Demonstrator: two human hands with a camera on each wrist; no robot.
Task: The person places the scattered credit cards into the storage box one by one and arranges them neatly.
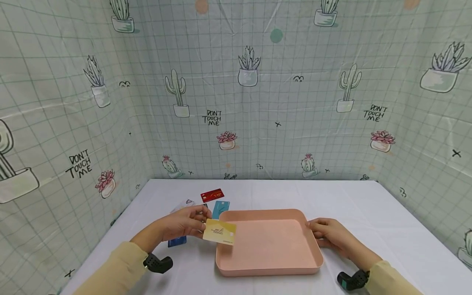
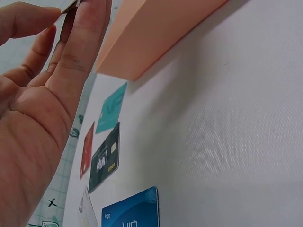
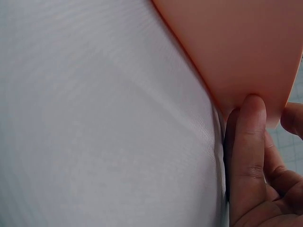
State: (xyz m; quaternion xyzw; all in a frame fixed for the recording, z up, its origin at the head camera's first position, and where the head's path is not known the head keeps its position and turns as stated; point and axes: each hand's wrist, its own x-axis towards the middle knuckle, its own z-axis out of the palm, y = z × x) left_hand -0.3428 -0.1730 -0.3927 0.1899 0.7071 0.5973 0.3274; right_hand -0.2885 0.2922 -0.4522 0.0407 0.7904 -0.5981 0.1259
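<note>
My left hand [image 1: 184, 223] pinches a yellow bank card [image 1: 225, 233] by its left end. The card overlaps the left rim of a shallow peach-pink tray [image 1: 273, 246] in the head view. Only a thin edge of it shows in the left wrist view. At the tray's right side, my right hand [image 1: 330, 235] holds the wall, its thumb by the rim. The right wrist view shows one finger [image 3: 251, 132] pressed against the tray's outer wall.
Left of the tray lie several cards: a red one [image 1: 212, 195], a teal one [image 1: 221, 208], a black one [image 2: 106, 156], a whitish one [image 2: 86, 213] and a blue one [image 1: 177, 241]. A white cloth covers the table [image 1: 350, 200]; a patterned curtain [image 1: 273, 135] hangs behind.
</note>
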